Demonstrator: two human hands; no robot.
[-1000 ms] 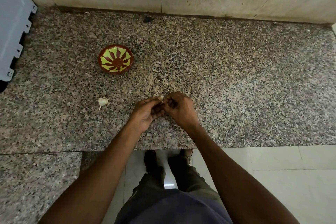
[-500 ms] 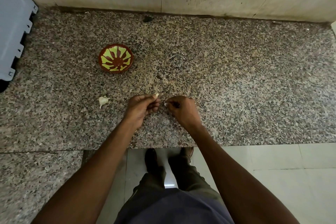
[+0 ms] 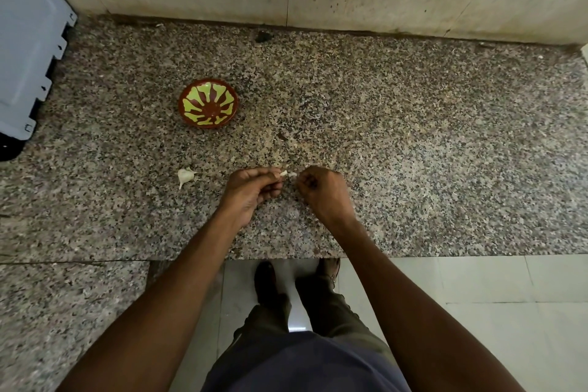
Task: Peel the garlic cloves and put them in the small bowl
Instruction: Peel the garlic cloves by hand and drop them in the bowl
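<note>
I have the left hand (image 3: 251, 191) pinching a garlic clove (image 3: 283, 173) at its fingertips over the near part of the granite counter (image 3: 413, 137), and the right hand (image 3: 321, 191) just beside it, fingers curled on a white scrap (image 3: 293, 174) that I take for peeled skin. I judge the clove light, firm and a little slick once bare, its papery skin brittle, so I would hold it by the blunt end and strip from the tip. The small bowl (image 3: 208, 103) sits far left, apparently without cloves, with another garlic piece (image 3: 185, 176) nearer, left of the hands.
</note>
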